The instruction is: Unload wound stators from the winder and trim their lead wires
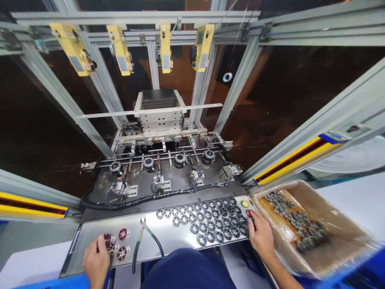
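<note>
My left hand (96, 259) is at the left end of the metal tray (99, 229), its fingers curled closed against a wound stator (107, 240) with reddish-copper windings; part of that grip is hidden. Close beside it lie another wound stator (111, 250) and two more a little to the right. My right hand (261, 237) is at the tray's right end. Its index finger reaches the red button (249, 212), with the thumb held apart. Several bare stator cores (207, 216), dark rings with star-shaped centres, lie in rows toward the tray's right side.
Green-handled cutting pliers (143, 237) lie across the tray's front edge. A yellow button (245, 204) sits behind the red one. Beyond is a four-station machine (162, 172). Right of the tray, a plastic-lined box (333, 224) holds more cores. Yellow light-curtain bars (288, 160) flank the frame.
</note>
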A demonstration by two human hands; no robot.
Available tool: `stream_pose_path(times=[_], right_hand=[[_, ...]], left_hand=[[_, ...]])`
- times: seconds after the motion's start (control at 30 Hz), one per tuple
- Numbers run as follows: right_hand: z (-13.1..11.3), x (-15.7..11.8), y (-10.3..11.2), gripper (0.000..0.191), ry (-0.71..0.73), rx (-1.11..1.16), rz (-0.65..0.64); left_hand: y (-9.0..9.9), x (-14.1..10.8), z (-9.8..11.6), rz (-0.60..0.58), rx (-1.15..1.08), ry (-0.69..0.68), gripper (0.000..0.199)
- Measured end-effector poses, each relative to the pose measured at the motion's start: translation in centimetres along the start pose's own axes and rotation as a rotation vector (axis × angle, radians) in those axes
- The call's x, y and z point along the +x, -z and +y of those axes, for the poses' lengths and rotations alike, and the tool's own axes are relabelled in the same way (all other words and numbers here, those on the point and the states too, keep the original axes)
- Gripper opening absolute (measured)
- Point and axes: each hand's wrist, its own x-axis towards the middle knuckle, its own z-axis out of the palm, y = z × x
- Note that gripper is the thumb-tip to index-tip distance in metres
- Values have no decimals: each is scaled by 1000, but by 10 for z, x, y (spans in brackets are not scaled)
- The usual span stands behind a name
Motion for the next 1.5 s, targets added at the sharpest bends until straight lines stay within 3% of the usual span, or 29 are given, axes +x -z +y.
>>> stream_pose_path(times=[0.87,1.5], right_hand=[[1,-7,-4,37,-69,0,-14],[6,1,-2,33,80,26,2]], left_hand=[[-1,3,-5,-8,88,-21,48],[7,1,13,16,-26,-1,39]])
